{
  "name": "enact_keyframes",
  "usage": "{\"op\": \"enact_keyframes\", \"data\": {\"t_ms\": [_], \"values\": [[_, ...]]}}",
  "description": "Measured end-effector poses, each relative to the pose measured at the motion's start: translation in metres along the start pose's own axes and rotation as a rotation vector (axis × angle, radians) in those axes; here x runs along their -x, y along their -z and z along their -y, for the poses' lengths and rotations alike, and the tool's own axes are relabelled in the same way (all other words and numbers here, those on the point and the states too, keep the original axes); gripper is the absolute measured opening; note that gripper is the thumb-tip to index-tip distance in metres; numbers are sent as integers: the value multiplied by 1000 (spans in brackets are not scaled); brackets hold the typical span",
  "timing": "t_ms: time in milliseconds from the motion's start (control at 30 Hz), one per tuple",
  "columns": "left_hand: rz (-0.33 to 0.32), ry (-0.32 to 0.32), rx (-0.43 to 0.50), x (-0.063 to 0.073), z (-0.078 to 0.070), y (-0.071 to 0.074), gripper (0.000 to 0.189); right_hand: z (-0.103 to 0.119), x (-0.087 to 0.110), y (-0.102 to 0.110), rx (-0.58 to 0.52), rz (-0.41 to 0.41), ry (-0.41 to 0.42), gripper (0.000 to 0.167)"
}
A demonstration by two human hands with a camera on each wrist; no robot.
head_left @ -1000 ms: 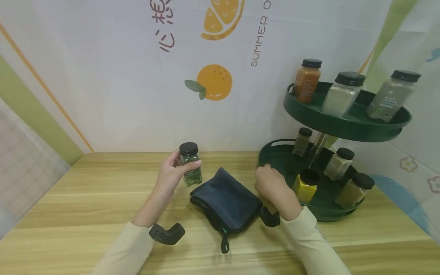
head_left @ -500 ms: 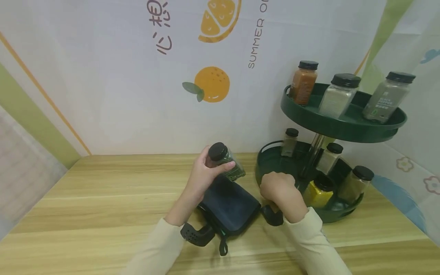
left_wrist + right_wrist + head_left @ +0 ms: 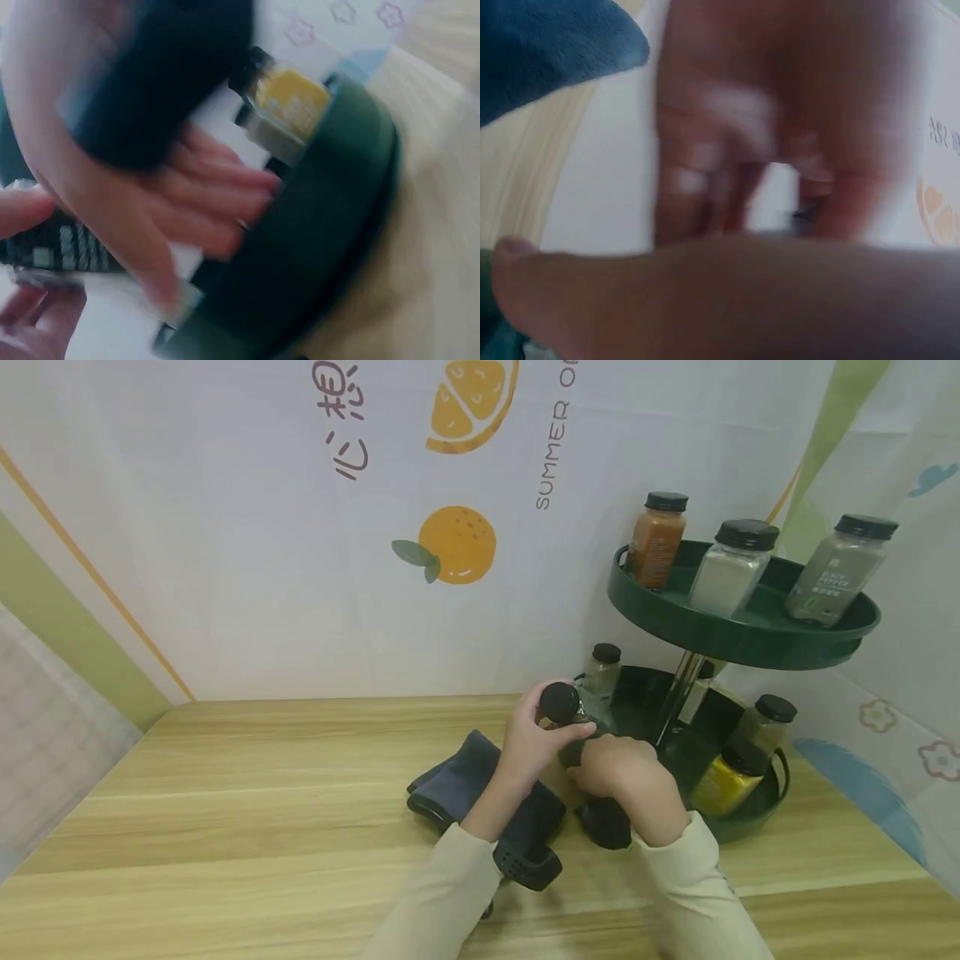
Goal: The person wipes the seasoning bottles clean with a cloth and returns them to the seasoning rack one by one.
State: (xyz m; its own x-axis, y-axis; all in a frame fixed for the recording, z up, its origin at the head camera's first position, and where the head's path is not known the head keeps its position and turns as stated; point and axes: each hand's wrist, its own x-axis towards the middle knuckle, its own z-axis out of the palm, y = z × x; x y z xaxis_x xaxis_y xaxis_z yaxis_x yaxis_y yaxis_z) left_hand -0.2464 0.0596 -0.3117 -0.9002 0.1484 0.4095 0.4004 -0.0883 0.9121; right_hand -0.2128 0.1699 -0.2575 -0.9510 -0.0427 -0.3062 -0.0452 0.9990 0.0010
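Observation:
In the head view my left hand (image 3: 525, 743) grips a spice jar (image 3: 559, 702) of green herbs with a black lid, thumb across its side. The jar is tilted over the left side of the lower green tray (image 3: 686, 745) of a two-tier turntable rack. Just to its right, my right hand (image 3: 622, 768) is at the tray's near-left rim. The left wrist view shows its fingers curled over the tray wall (image 3: 322, 195), beside the held jar (image 3: 64, 244). Blur covers much of the right hand in the right wrist view.
A yellow jar (image 3: 726, 781) and several others stand on the lower tray. The upper tray (image 3: 750, 639) holds an orange jar (image 3: 657, 541), a pale jar (image 3: 732, 568) and a grey jar (image 3: 843, 570). A folded blue cloth (image 3: 457, 789) lies beneath my left forearm.
My left hand has carried the herb jar rightward, past the cloth to the lower tray. That tray has turned: its front jars shifted right, its back-left jar left. My right hand moved slightly right.

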Motion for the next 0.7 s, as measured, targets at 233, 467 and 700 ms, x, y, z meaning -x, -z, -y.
{"op": "enact_keyframes", "data": {"t_ms": [233, 467, 700], "values": [[70, 11, -161, 5, 24, -8, 56, -15, 1, 6, -9, 28, 40, 39], [128, -16, -350, 13, 27, -11, 50, -13, 3, 8, -21, 14, 68, 22], [111, -155, -618, 16, 30, -10, 13, -12, 1, 8, -6, 13, 98, 23]]}}
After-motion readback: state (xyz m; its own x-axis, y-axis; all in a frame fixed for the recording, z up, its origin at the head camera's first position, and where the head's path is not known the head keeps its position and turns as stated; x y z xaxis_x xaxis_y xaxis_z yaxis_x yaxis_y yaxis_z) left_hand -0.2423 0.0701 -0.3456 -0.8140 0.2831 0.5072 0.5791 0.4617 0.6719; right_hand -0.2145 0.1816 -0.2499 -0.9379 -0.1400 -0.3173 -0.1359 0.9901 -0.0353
